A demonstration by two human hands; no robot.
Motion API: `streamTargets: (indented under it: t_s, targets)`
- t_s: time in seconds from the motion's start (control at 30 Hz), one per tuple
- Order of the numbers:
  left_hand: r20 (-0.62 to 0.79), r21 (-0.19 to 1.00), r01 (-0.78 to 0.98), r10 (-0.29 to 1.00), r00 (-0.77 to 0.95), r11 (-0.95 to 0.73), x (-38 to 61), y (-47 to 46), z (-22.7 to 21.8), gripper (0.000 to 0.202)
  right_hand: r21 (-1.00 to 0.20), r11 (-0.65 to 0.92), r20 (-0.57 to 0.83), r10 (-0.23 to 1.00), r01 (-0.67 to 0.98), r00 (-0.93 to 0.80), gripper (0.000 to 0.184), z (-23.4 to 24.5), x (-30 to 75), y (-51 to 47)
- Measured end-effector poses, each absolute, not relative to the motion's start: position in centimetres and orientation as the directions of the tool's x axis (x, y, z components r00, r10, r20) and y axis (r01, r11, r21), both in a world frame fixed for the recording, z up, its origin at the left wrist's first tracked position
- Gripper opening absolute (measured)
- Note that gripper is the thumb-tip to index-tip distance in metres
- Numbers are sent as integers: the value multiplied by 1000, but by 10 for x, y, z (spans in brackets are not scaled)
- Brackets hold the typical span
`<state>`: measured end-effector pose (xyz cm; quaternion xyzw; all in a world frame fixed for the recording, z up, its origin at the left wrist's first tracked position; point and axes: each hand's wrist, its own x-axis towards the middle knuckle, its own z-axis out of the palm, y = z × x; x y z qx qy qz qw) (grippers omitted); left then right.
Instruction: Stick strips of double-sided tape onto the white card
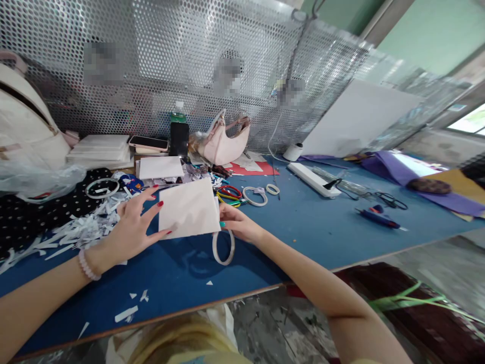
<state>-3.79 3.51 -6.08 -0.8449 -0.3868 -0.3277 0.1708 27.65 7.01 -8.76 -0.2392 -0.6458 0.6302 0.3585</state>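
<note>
Left hand (133,222) splayed, right hand (241,223) curled

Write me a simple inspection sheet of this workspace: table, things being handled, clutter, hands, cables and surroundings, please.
Surface: blue table; paper bits near its front edge.
Things handled: white card between the hands; white ring just below the right hand.
Clutter: paper scraps heaped at left; blue tool lying at right.
Hands: left hand spread at the card's left edge; right hand gripping its right edge.
Cables: black lead at the white power strip.
Surroundings: perforated metal partition behind the table.
</note>
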Motion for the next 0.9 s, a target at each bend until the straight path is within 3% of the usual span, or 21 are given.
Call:
streamTargets:
  t_s: [0.1,0.2,0.3,0.47,0.73,0.83,0.9]
  targets:
    - [526,86,791,702,480,-605,-39,37,-62,61,-982,42,152,759,-184,-633,44,-85,276,68]
    - [413,237,776,784,464,-585,-40,42,-66,72,-973,-9,139,777,-232,-614,45,-84,274,67]
    - [340,319,719,782,522,-618,-36,44,-69,57,-955,-55,140,786,-293,-602,43,-82,274,66]
    - [323,354,673,760,564,-650,-26,36,-69,34,-934,-54,177,787,-352,-591,38,-80,271,66]
    - [327,412,633,754,569,-656,-20,34,-67,35,-921,-45,171,846,-386,-506,40,-80,252,67]
    - [353,443,674,806,474,-591,-23,39,-71,38,-912,-60,176,837,-406,-518,42,-73,250,64]
    - [370,473,717,854,366,-513,-26,45,-75,53,-912,-62,184,822,-405,-539,41,-68,250,61]
